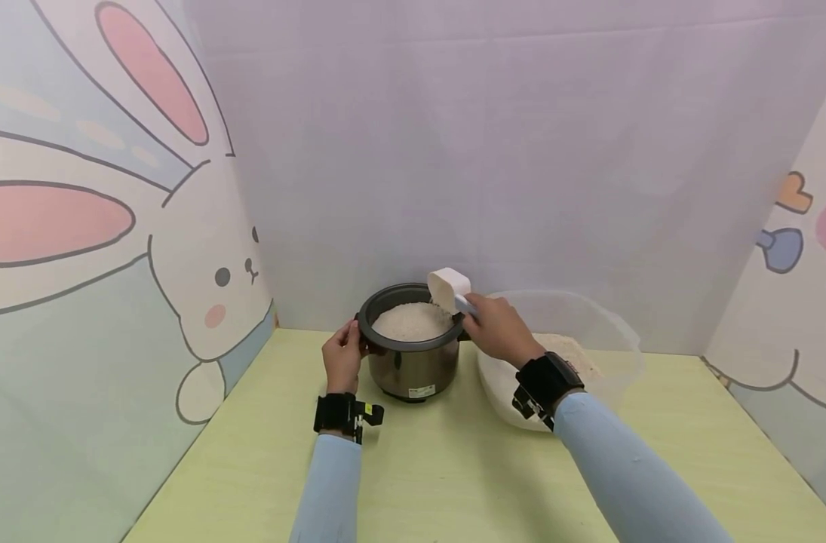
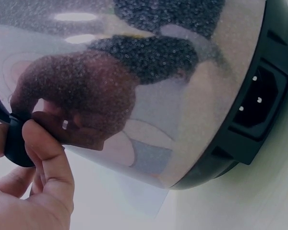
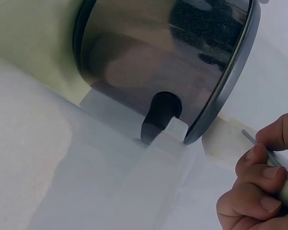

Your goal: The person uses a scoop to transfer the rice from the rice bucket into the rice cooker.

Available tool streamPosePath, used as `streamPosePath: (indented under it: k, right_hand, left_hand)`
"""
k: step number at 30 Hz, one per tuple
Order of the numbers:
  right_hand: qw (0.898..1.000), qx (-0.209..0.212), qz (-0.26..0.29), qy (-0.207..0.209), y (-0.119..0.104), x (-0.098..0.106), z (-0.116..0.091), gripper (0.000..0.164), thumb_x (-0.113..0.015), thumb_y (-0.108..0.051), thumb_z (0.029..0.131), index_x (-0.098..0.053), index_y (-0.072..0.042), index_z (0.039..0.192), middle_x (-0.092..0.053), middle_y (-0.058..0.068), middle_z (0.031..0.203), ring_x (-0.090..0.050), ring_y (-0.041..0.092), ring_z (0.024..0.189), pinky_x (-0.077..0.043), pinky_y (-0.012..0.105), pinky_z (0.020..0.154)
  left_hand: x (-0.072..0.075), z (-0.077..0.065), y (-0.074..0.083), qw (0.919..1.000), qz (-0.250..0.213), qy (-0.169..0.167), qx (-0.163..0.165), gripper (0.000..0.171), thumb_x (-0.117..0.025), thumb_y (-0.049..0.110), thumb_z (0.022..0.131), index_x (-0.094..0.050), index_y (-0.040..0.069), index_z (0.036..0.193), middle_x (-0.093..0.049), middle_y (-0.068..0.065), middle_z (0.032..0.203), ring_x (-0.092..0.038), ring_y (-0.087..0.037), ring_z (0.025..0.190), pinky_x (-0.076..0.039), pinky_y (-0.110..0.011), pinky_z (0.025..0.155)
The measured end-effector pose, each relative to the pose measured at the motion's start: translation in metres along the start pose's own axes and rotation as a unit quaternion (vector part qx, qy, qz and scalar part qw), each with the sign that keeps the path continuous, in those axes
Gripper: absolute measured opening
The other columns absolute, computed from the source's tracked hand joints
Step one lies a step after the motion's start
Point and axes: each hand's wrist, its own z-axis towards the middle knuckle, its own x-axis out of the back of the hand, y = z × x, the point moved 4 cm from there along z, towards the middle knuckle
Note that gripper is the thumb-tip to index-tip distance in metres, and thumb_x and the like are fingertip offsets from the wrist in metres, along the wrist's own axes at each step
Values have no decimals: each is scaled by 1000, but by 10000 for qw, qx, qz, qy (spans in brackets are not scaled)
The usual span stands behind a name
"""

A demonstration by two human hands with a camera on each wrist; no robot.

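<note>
A dark, shiny rice cooker (image 1: pixel 413 369) stands lidless on the table, with pale rice (image 1: pixel 411 323) heaped inside. My left hand (image 1: pixel 342 358) is at its left side; in the left wrist view thumb and fingers pinch the black side handle (image 2: pixel 19 146). Over the cooker's right rim, my right hand (image 1: pixel 499 330) grips the grey handle of a white measuring scoop (image 1: pixel 451 285). The scoop is tipped with its mouth toward the pot, and grains show just below its lip. In the right wrist view the fingers (image 3: pixel 259 177) curl round the scoop's handle.
Right of the cooker sits a large translucent tub (image 1: pixel 612 320) holding more pale rice (image 1: pixel 567 351), partly hidden by the right forearm. A yellow-green tabletop (image 1: pixel 440 475) lies beneath everything. Behind hangs a pale curtain (image 1: pixel 480 151); cartoon-printed panels (image 1: pixel 202 264) flank both sides.
</note>
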Motion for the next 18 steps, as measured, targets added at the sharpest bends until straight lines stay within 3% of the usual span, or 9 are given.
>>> streamPosePath:
  k: [10, 18]
  right_hand:
    - [9990, 38, -432, -71, -1, -6, -5, 24, -44, -13, 90, -52, -5, 111, -51, 2, 66, -38, 12, 44, -29, 25, 41]
    - [9977, 118, -663, -38, -3, -8, -5, 18, -46, -13, 89, -51, -6, 105, -50, 0, 65, -40, 13, 48, -29, 26, 43]
  left_hand:
    - [0, -1, 2, 10000, -2, 5, -3, 29, -56, 28, 89, -63, 11, 112, -59, -11, 94, -63, -21, 76, -55, -30, 65]
    - [1, -1, 1, 9999, 40, 20, -97, 28, -56, 29, 89, -63, 12, 110, -59, -12, 91, -63, -21, 73, -55, -30, 64]
